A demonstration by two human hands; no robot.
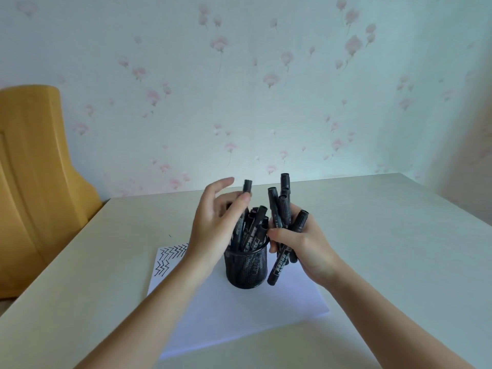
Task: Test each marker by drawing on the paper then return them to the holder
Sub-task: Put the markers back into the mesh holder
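While the right hand point(298, 243) clutches a loose bundle of markers point(282, 209) and the left hand point(215, 225) pinches one marker point(247, 189) above the holder point(246, 265), any could slip onto the paper point(239, 310).

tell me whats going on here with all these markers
A person is sorting black markers at a pale table. The right hand grips a bundle of markers beside a black mesh holder, which stands on a sheet of white paper and already has several markers in it. The left hand pinches a single marker above the holder. Black zigzag test lines fill the paper's far left corner, so some testing is already done.
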